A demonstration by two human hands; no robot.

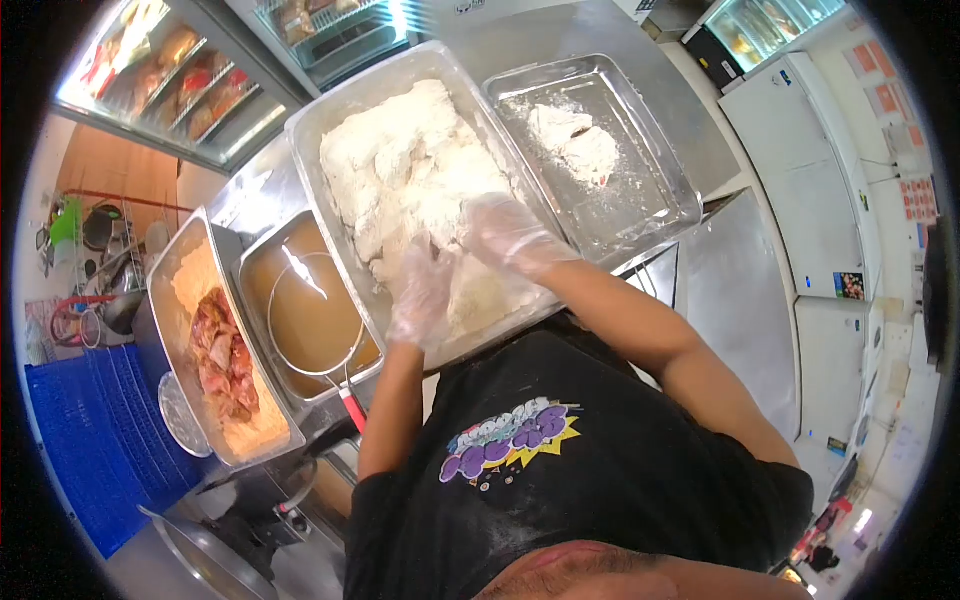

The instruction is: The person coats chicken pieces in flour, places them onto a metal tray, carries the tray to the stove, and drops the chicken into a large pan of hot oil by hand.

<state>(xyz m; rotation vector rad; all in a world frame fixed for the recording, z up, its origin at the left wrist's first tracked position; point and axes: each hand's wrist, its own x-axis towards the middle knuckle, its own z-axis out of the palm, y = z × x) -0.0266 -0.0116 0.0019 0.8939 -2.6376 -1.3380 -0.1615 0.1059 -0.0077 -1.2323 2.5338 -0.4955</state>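
Note:
A large metal tray (298, 150) full of white flour (390, 130) lies in front of my body. Both hands wear clear plastic gloves. My left hand (423, 290) is at the near part of the flour, its fingertips in or against it. Close beside it on the right, my right hand (508, 235) presses into the flour, its fingers partly buried. Whether either hand holds something under the flour cannot be seen. To the right, a shallower metal tray (640, 205) carries flour-coated pieces (575, 143).
Left of the flour stand a pan of brownish liquid (310, 330) with a red-handled wire strainer (352, 405), and a tray (160, 300) of raw meat (222, 355) on orange-coloured powder. Glass-door fridges (180, 85) are beyond; a blue rack (105, 430) is at far left.

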